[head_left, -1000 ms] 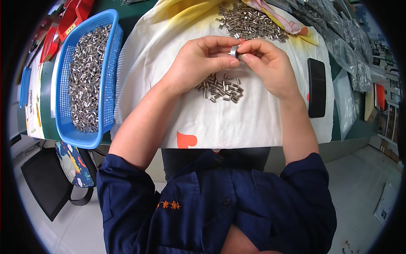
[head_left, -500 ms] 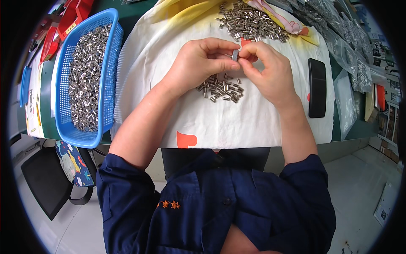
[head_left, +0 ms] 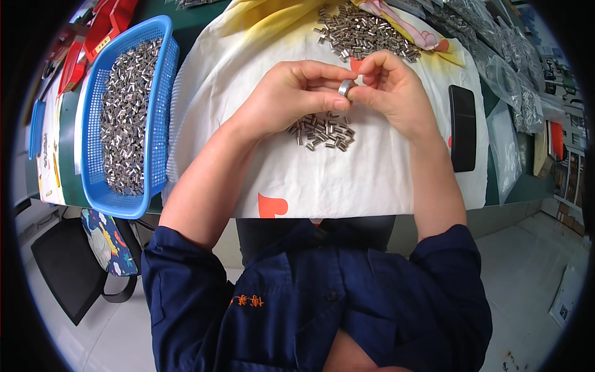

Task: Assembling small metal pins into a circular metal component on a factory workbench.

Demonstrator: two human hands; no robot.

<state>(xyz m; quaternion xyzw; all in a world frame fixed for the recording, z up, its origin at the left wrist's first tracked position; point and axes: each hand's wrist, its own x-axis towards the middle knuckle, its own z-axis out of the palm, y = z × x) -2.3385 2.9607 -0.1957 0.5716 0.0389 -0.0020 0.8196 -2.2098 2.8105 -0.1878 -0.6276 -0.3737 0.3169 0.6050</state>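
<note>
A small silvery metal ring is held up above the cloth between my two hands. My left hand pinches it from the left, thumb below and fingers above. On its other side, my right hand has its thumb against the ring, with the fingers curled above and a gap between them and the thumb. Just below my hands, a small pile of short metal cylinders lies on the white cloth. A larger heap of the same cylinders sits at the far side.
To the left stands a blue plastic basket full of metal cylinders. A black phone lies at the right of the cloth. Clear plastic bags of parts crowd the far right. Red bins are at the far left; a black chair stands below.
My right hand's fingers have lifted and opened from their pinch, while its thumb stays by the ring. The ring has tilted slightly, and its bright side shows more. My left hand has barely moved.
</note>
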